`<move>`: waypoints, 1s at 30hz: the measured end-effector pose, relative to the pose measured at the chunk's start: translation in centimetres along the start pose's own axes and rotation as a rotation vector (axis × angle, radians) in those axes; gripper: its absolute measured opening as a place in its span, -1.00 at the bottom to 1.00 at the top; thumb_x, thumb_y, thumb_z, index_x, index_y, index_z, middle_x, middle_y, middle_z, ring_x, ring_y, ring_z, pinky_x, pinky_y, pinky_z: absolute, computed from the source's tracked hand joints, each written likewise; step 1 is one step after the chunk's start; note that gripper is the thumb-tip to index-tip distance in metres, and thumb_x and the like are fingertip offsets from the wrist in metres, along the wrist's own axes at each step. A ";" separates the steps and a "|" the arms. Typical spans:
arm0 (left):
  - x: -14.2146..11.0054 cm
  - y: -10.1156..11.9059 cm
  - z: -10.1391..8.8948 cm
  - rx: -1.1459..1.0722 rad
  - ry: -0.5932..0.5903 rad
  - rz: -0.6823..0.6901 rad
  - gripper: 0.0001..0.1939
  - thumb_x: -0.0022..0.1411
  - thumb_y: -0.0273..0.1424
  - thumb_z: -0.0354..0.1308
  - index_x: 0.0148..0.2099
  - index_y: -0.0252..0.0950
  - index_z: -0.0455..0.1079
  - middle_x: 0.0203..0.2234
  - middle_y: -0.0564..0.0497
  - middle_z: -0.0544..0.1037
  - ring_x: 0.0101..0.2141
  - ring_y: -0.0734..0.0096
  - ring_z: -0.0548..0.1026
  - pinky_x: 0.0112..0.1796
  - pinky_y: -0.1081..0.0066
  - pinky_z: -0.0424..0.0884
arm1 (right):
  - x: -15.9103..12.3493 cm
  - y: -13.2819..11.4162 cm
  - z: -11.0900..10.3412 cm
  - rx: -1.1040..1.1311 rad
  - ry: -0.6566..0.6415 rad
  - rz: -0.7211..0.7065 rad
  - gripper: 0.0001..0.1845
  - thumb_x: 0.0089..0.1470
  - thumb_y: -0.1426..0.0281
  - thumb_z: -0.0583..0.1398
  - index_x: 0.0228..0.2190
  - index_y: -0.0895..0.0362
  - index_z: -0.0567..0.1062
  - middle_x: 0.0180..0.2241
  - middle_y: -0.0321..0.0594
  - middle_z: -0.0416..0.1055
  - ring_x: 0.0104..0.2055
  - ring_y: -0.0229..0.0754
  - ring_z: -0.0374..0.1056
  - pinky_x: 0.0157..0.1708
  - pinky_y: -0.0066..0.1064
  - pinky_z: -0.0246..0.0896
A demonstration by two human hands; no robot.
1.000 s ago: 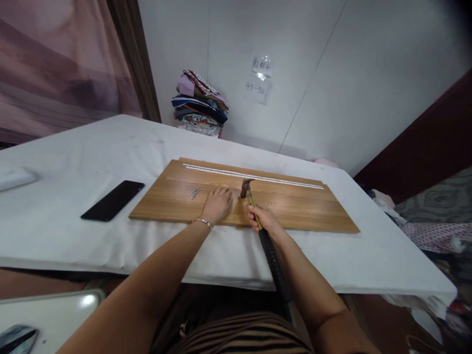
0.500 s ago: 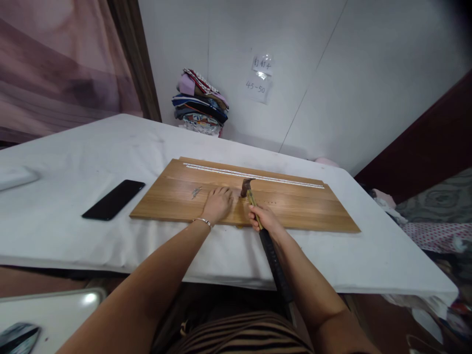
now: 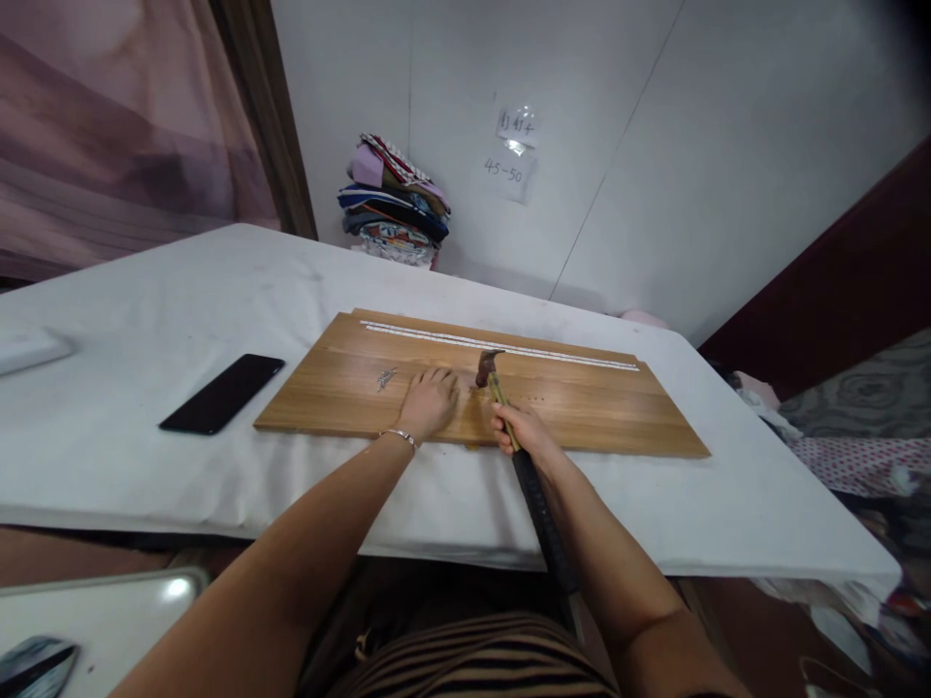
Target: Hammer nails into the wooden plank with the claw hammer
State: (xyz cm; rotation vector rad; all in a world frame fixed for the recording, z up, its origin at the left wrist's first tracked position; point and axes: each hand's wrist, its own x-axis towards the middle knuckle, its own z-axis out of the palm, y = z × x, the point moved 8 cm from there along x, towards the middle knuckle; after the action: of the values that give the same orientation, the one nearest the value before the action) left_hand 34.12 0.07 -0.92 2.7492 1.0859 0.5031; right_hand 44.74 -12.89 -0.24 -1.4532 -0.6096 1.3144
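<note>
My right hand [image 3: 522,429] is wrapped round the upper handle of a claw hammer [image 3: 538,504], whose black grip runs back toward my body. The dark hammer head is just over the wooden board [image 3: 341,397], close to its middle. Flat on the board to the left of the head lies my left hand [image 3: 432,399], its fingers stretched out. A small pile of nails [image 3: 386,378] rests left of that hand. Several small dark dots in a row [image 3: 534,398] show on the board right of the hammer; I cannot tell whether they are nail heads or holes.
Two white measuring strips [image 3: 501,347] run along the board's far side. A black phone [image 3: 222,395] lies left of the board on the white-covered table [image 3: 145,339]. Folded cloths [image 3: 397,204] are stacked against the wall, and a white object [image 3: 29,347] sits at the far left.
The hammer head has shifted very slightly up and to the right with my right hand. My left hand stays in the same place on the board.
</note>
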 end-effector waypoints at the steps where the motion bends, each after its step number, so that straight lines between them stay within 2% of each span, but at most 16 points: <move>1: 0.0 0.0 0.0 0.002 -0.004 -0.003 -0.60 0.54 -0.38 -0.09 0.16 -0.29 0.55 0.24 -0.24 0.57 0.25 -0.02 0.45 0.23 0.02 0.32 | 0.0 0.0 0.0 0.004 -0.002 0.004 -0.57 -0.06 0.14 0.40 -0.35 0.03 0.30 -0.66 -0.59 0.22 -0.72 -0.42 0.04 -0.74 -0.53 -0.13; 9: -0.1 0.1 -0.3 -0.012 0.014 0.003 -0.64 0.53 -0.37 -0.04 0.13 -0.24 0.55 0.23 -0.22 0.58 0.25 0.02 0.45 0.23 0.04 0.33 | -0.1 -0.3 0.2 0.025 -0.009 -0.019 -0.54 -0.09 0.12 0.40 -0.41 0.02 0.25 -0.65 -0.58 0.21 -0.72 -0.44 0.03 -0.75 -0.54 -0.14; 14: -0.1 0.2 -0.3 0.009 0.004 0.011 -0.62 0.54 -0.37 -0.08 0.14 -0.27 0.55 0.20 -0.24 0.59 0.23 0.01 0.47 0.22 0.04 0.34 | 0.0 -0.1 0.2 0.034 -0.004 -0.010 -0.54 -0.07 0.13 0.41 -0.37 0.02 0.27 -0.65 -0.58 0.21 -0.72 -0.43 0.02 -0.75 -0.54 -0.13; 21: 0.0 -0.1 0.0 -0.011 0.032 0.014 -0.64 0.51 -0.38 -0.02 0.13 -0.21 0.57 0.21 -0.21 0.59 0.24 0.02 0.46 0.21 0.04 0.35 | 0.1 0.0 0.3 0.042 -0.030 -0.019 -0.51 -0.07 0.11 0.43 -0.36 0.02 0.26 -0.64 -0.58 0.23 -0.72 -0.43 0.05 -0.74 -0.54 -0.13; 26: 0.0 0.0 -0.2 -0.017 0.046 0.030 -0.63 0.52 -0.39 -0.03 0.13 -0.22 0.58 0.17 -0.23 0.61 0.21 0.00 0.48 0.20 0.01 0.36 | 0.2 0.0 0.2 0.040 -0.034 -0.018 -0.50 -0.12 0.12 0.44 -0.29 0.04 0.33 -0.64 -0.60 0.23 -0.72 -0.41 0.07 -0.74 -0.54 -0.14; 30: 0.0 0.0 -0.1 -0.001 0.037 0.030 -0.64 0.52 -0.39 -0.03 0.13 -0.25 0.57 0.19 -0.23 0.60 0.23 0.00 0.46 0.20 0.02 0.35 | 0.1 0.0 0.0 0.041 -0.028 -0.047 -0.45 -0.17 0.09 0.46 -0.30 0.03 0.30 -0.64 -0.60 0.24 -0.72 -0.41 0.07 -0.75 -0.53 -0.12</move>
State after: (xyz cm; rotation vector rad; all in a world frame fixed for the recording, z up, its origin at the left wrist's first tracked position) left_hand 34.06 0.01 -0.81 2.7696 1.0533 0.5600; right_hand 44.82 -12.78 -0.27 -1.3816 -0.6285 1.3056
